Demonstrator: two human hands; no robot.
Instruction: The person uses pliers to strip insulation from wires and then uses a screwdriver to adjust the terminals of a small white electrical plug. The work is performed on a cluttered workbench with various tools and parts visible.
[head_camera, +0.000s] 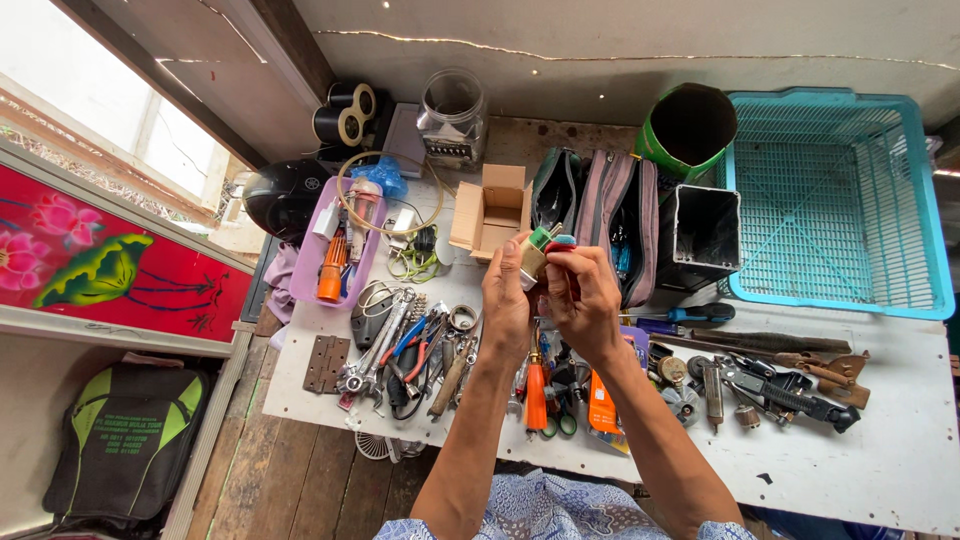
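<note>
My left hand (506, 300) and my right hand (584, 295) are raised together above the white worktable (900, 450). Between their fingertips they hold a small part (540, 247) with a tan body, a green top and a red and blue piece on its right side. The left fingers pinch the tan body; the right thumb and forefinger pinch the red end. Below the hands lie an orange-handled screwdriver (536, 395), pliers and wrenches (400, 345).
A small open cardboard box (492, 208), zip pouches (610, 205), a black square tube (703, 230), a green can (686, 128) and a turquoise basket (835, 195) stand at the back. A purple tray (337, 250), glass jar (452, 115) and tape rolls (342, 112) are left.
</note>
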